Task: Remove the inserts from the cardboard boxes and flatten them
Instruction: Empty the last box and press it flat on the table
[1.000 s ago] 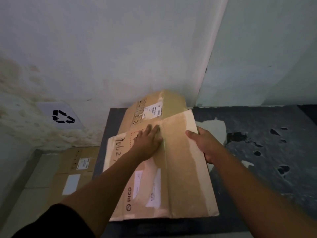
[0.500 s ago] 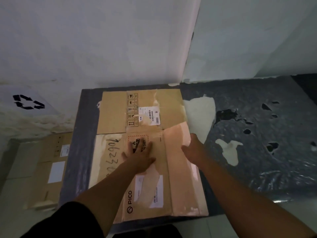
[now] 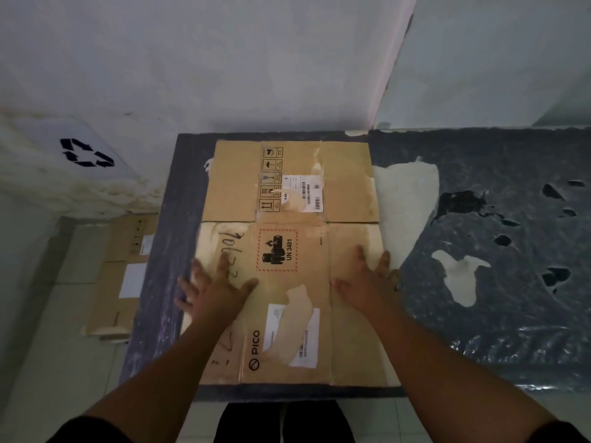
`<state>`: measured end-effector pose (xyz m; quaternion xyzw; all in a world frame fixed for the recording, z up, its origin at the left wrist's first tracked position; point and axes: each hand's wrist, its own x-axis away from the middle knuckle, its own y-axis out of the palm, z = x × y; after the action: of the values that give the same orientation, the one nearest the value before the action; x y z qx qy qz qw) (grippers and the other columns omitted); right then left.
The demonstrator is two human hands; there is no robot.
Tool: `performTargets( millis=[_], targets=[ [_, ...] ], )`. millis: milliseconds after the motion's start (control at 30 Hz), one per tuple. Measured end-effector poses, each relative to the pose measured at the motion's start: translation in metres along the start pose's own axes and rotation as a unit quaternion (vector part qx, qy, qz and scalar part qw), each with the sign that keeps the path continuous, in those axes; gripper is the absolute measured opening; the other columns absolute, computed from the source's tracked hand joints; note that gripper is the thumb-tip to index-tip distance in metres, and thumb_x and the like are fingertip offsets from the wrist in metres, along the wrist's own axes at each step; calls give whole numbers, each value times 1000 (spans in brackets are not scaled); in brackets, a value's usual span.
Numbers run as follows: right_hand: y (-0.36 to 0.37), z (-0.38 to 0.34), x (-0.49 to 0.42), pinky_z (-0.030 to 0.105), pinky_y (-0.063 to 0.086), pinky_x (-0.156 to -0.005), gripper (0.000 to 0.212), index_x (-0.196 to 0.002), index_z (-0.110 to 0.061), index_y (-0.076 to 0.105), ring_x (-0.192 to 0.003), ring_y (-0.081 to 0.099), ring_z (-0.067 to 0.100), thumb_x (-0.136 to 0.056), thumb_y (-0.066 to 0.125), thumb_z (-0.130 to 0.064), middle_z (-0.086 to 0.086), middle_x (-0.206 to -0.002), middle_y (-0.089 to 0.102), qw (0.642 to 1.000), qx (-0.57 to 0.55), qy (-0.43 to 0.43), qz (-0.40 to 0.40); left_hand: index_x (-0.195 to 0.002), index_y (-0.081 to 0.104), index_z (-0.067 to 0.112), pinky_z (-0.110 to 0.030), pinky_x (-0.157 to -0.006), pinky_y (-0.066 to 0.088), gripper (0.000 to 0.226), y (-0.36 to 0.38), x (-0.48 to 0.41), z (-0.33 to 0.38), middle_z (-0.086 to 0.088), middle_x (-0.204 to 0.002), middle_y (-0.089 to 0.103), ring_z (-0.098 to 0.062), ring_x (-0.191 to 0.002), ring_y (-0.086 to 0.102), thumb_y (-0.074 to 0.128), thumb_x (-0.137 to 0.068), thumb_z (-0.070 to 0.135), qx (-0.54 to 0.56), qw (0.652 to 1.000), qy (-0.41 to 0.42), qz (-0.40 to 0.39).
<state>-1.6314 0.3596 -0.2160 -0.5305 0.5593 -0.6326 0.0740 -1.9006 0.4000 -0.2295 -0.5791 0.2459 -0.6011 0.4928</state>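
A brown cardboard box (image 3: 287, 238) lies flattened on a dark table top (image 3: 479, 174), its far flaps spread toward the wall. It carries a red UN 3481 battery mark, a PICO logo, white shipping labels and handwritten digits. My left hand (image 3: 214, 292) presses flat on the box's left part, fingers spread over the handwriting. My right hand (image 3: 367, 282) presses flat on the right panel near its edge, fingers straight. No insert shows in this view.
More flattened cardboard (image 3: 121, 276) lies on the pale floor left of the table. A recycling symbol (image 3: 84, 153) is on the stained wall at left. The table's dark covering is torn, with pale patches (image 3: 406, 199) to the box's right. White walls stand close behind.
The box's raised far part has gone down flat against the table. My left hand slid left and my right hand moved onto the right panel, both now pressing with spread fingers.
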Motion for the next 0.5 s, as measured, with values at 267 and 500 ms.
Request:
performTargets(
  millis=[267, 500],
  targets=[
    [-15, 6, -2, 55, 30, -108, 115, -148, -33, -12, -133, 26, 44, -74, 74, -50, 17, -150, 7, 996, -89, 13, 21, -147, 11, 25, -60, -100, 40, 104, -34, -9, -16, -21, -137, 44, -42, -123, 46, 79, -70, 41, 147, 985, -89, 6],
    [-46, -3, 15, 35, 48, -80, 60, -138, -5, 35, -107, 58, 35, -88, 64, -19, 21, -125, 57, 968, -232, -10, 101, -114, 58, 9, -48, -82, 56, 28, -64, -1, -23, -13, -102, 68, -29, -91, 67, 59, -91, 25, 306, 951, -10, -42]
  ],
)
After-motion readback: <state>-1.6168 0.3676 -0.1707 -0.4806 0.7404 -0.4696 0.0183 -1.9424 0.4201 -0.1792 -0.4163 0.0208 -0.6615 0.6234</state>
